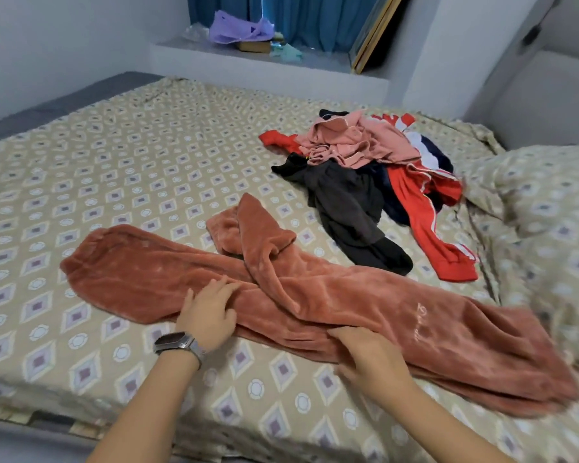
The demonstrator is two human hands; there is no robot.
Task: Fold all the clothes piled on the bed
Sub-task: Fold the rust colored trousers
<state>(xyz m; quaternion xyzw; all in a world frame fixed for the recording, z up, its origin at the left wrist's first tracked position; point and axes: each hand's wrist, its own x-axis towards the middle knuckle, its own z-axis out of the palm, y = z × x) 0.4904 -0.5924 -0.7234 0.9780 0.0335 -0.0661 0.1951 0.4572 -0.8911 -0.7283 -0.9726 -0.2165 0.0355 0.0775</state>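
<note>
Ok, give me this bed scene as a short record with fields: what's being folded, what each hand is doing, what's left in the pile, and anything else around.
item in work: fleece pants, rust colour, spread across the near side of the bed, one leg crossed over
left hand: fingers straight, pressing flat on the pants; watch on wrist
right hand: resting on the pants' near edge; grip unclear
pile: unfolded, behind the pants; pink, black, red and navy pieces
pillow: right side
ledge: purple bag, blue curtain

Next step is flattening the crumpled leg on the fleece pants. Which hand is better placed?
Probably left. The left hand rests flat on the fleece pants right beside the crumpled leg. The right hand sits nearer the waist end, at the near edge.
</note>
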